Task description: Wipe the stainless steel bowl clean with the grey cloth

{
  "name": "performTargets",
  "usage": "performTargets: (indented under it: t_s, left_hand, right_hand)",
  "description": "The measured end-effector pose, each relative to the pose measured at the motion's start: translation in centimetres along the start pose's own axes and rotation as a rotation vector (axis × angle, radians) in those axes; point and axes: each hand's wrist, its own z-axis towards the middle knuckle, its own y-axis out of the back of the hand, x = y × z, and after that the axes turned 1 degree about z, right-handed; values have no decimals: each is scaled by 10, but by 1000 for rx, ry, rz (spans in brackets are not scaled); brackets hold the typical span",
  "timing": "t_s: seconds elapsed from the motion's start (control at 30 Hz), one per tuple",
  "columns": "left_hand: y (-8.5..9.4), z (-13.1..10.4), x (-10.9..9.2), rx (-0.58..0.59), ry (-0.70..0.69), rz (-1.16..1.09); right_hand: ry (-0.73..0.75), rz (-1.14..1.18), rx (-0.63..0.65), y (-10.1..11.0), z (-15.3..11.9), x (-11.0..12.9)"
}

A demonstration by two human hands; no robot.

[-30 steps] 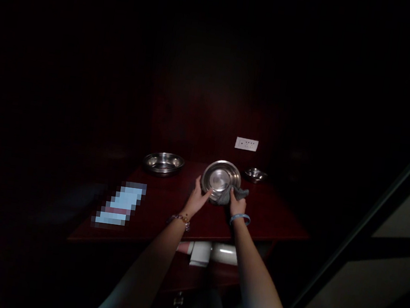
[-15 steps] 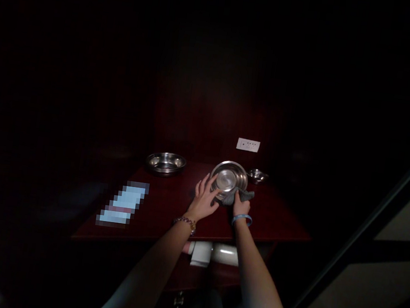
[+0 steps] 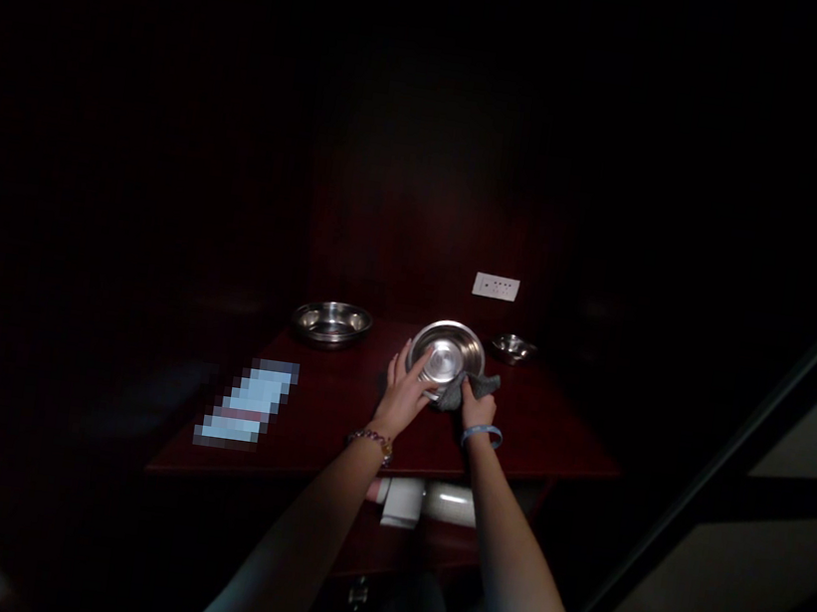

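Note:
In the head view a shiny steel bowl [image 3: 458, 343] is tilted toward me above the dark red tabletop [image 3: 335, 407]. My left hand [image 3: 407, 386] grips its left side, with fingers reaching over the rim into the inside. A grey cloth [image 3: 454, 392] is bunched in my right hand [image 3: 477, 403], which presses it against the bowl's near right rim. Whether the bowl's base touches the table is hidden from me.
A wide steel dish [image 3: 332, 324] stands at the back left, and a small steel bowl [image 3: 513, 349] at the back right. A pixelated bright panel [image 3: 249, 405] lies at the left. Below the tabletop are a white cylinder [image 3: 449, 502] and a wall socket [image 3: 496, 287] is behind.
The bowl has shifted slightly left and tipped a little more level. My right hand and the cloth have moved slightly left along its rim.

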Motion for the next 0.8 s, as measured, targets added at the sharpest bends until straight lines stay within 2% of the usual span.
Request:
performTargets:
  t_s: [0.37, 0.53, 0.67, 0.8]
  left_hand:
    - [-12, 0, 9, -21, -14, -203]
    - [-10, 1, 10, -74, 108, -277]
    - [-8, 4, 15, -174, 242, -345]
    - [-10, 8, 17, -223, 332, -529]
  right_hand:
    - [-26, 38, 50, 2, -2, 5]
    - [-74, 135, -4, 3, -2, 6]
    - [-65, 203, -60, 3, 1, 4]
    - [-28, 177, -10, 1, 1, 1]
